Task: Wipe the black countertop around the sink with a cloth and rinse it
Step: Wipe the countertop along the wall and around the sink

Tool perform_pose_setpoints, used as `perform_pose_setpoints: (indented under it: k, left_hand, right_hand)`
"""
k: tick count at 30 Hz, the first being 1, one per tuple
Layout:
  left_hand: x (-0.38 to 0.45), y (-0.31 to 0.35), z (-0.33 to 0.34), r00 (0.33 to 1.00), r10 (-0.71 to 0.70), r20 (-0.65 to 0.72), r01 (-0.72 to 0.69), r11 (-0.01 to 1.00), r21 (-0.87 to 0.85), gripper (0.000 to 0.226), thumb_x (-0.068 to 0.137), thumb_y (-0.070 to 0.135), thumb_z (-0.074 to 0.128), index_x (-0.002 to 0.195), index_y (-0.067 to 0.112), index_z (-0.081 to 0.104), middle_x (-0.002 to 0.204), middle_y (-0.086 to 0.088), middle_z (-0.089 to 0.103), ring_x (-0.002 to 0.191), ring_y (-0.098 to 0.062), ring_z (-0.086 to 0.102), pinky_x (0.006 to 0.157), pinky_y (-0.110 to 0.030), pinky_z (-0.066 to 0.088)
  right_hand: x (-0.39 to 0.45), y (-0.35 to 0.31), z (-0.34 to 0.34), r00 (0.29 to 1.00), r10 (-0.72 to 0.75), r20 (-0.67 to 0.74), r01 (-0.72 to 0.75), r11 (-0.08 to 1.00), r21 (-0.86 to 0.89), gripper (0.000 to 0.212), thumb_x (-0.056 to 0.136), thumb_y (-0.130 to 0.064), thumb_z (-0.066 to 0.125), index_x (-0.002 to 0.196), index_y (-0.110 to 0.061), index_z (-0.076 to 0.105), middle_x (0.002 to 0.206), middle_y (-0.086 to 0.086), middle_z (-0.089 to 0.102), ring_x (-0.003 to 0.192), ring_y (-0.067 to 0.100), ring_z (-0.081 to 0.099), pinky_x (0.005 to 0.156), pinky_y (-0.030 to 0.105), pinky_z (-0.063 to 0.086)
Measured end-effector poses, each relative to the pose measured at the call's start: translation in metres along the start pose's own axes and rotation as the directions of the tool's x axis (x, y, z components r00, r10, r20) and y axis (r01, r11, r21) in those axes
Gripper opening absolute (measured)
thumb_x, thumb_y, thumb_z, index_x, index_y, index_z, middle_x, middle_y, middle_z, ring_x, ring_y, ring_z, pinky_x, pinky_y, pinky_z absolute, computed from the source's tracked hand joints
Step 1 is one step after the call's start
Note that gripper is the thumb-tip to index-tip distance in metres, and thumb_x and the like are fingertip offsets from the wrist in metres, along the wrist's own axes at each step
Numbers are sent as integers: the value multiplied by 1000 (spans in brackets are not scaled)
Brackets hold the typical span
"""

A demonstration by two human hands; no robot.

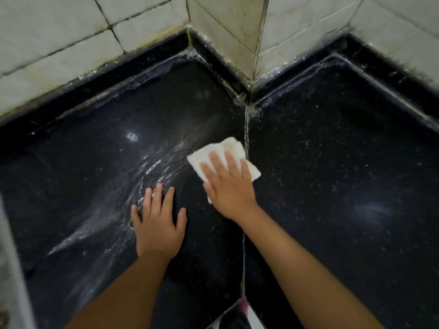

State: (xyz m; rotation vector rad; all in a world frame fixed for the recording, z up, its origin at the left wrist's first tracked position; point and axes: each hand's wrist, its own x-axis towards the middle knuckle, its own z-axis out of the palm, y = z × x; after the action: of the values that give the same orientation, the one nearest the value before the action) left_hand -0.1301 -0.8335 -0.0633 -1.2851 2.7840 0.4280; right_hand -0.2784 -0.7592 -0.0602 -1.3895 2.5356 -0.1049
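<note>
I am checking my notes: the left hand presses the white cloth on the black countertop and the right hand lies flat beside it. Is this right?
Not quite. The head view shows the right hand pressing the white cloth on the black countertop; the left hand lies flat beside it.

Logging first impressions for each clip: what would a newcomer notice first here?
The folded white cloth stands out on the glossy black countertop, pressed flat under the right hand beside the pale seam running from the tiled wall corner. Left of it, whitish wet streaks sweep across the surface, where the left hand rests with fingers spread.
</note>
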Motion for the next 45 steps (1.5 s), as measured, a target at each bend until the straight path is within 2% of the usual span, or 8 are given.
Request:
perform_pose_setpoints:
  k: [7, 15, 24, 26, 31, 35, 40, 45]
  left_hand:
    - [-2, 2, -7, 999, -9, 36, 9, 1000, 6, 55, 95, 45, 24, 145, 22, 21, 155, 0, 7, 143, -16, -4, 112, -41, -9]
    - [-5, 2, -10, 999, 1, 46, -1, 1000, 11, 54, 96, 40, 27, 146, 22, 15, 156, 0, 4, 143, -17, -5, 113, -44, -7]
    - [-6, 4, -10, 999, 12, 44, -14, 1000, 25, 54, 97, 41, 26, 146, 22, 14, 156, 0, 4, 143, -18, -5, 113, -45, -6]
    - [-8, 4, -11, 998, 4, 57, -6, 1000, 30, 54, 97, 40, 25, 146, 22, 14, 156, -1, 4, 143, -18, -5, 113, -46, -6]
    - [-14, 6, -19, 996, 7, 85, -15, 996, 93, 52, 98, 39, 19, 147, 22, 12, 156, -3, 3, 143, -20, -3, 112, -52, -4]
    - [-23, 1, -27, 961, 274, 37, -276, 960, 50, 48, 98, 30, 34, 142, 12, 29, 155, -9, 11, 143, -22, 4, 113, -48, 4]
    - [-53, -8, -34, 882, 470, 31, -471, 881, 51, 46, 95, 26, 44, 137, 8, 40, 150, -11, 25, 141, -27, 18, 112, -48, 15]
    - [-91, -1, -25, 845, 508, 168, -515, 857, -2, 47, 97, 28, 37, 142, 16, 30, 154, -3, 14, 143, -18, 6, 114, -41, 10]
  right_hand:
    - [-139, 97, 14, 970, 236, -49, -236, 972, 9, 52, 98, -46, 6, 132, -26, 39, 136, 5, 52, 129, 27, 29, 100, 52, 35]
    - [-93, 186, -41, 546, 834, 76, -824, 518, 227, 52, 101, -37, 14, 149, -23, 4, 157, 1, -9, 143, 28, -10, 113, 50, -5]
    - [-62, 8, -1, 982, 191, -2, -191, 981, -31, 48, 98, -33, 23, 144, -24, 29, 155, 3, 19, 142, 31, 18, 112, 46, 21]
    - [-99, -16, 15, 992, 123, -11, -123, 992, -25, 48, 87, -37, 28, 122, -28, 60, 135, -1, 53, 125, 27, 49, 104, 42, 36]
    - [-202, 8, 45, 997, 64, -35, -66, 997, -43, 49, 100, -42, 5, 128, -29, 42, 136, -3, 52, 134, 22, 25, 109, 37, 6]
    - [-259, 64, 31, 922, 388, 19, -388, 920, 46, 68, 94, -56, -6, 141, -25, 33, 145, -6, 36, 142, 14, 9, 105, 50, 29]
    - [-255, 95, 5, 676, 730, 100, -737, 667, 108, 53, 98, -45, 8, 148, -28, 4, 157, -4, -7, 144, 23, -6, 115, 45, 5]
    - [-192, 0, 7, 838, 536, 103, -537, 843, -22, 90, 74, -50, -16, 142, -21, 35, 152, 5, 26, 138, 33, 28, 108, 48, 29]
